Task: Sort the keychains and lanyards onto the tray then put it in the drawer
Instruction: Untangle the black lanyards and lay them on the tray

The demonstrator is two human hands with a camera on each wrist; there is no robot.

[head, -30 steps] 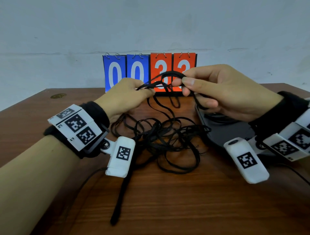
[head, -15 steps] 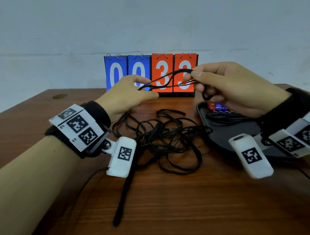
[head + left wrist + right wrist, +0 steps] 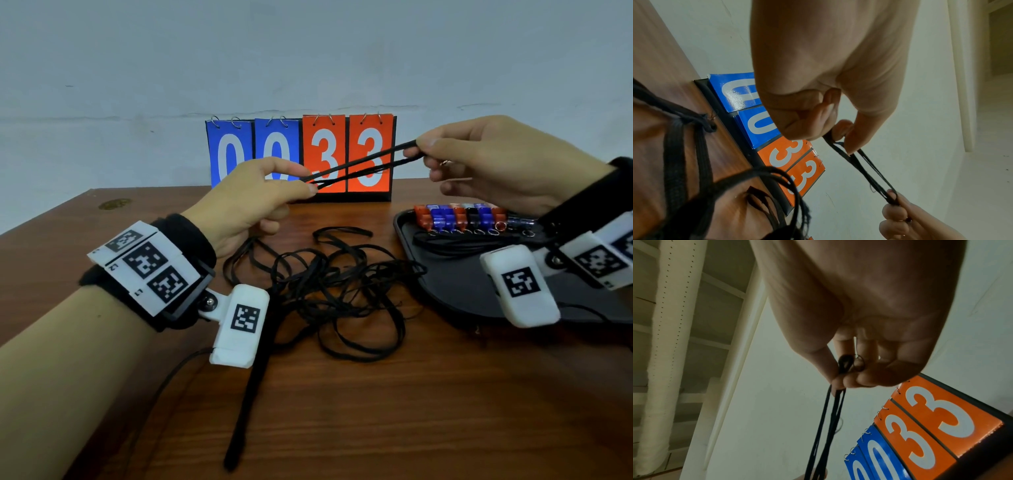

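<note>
A folded black lanyard [image 3: 359, 166] is stretched taut in the air between both hands. My left hand [image 3: 301, 186] pinches its lower end with thumb and forefinger; the same lanyard [image 3: 863, 170] shows in the left wrist view. My right hand [image 3: 416, 150] pinches the higher end, where the lanyard [image 3: 830, 412] hangs from my fingers with a small metal ring. A tangle of black lanyards [image 3: 329, 287] lies on the table below. The black tray [image 3: 459, 294] at the right holds a row of red, blue and black keychains [image 3: 459, 217] and a bundle of lanyards [image 3: 455, 241].
A flip scoreboard [image 3: 301, 156] reading 0033 stands at the table's back edge against the wall. One long black strap [image 3: 246, 404] trails toward the front edge. The wooden table [image 3: 411, 428] shows bare wood in front.
Both hands have drawn apart, the right moving up and right, pulling the lanyard from a slack loop into a taut folded length clear of the tangle.
</note>
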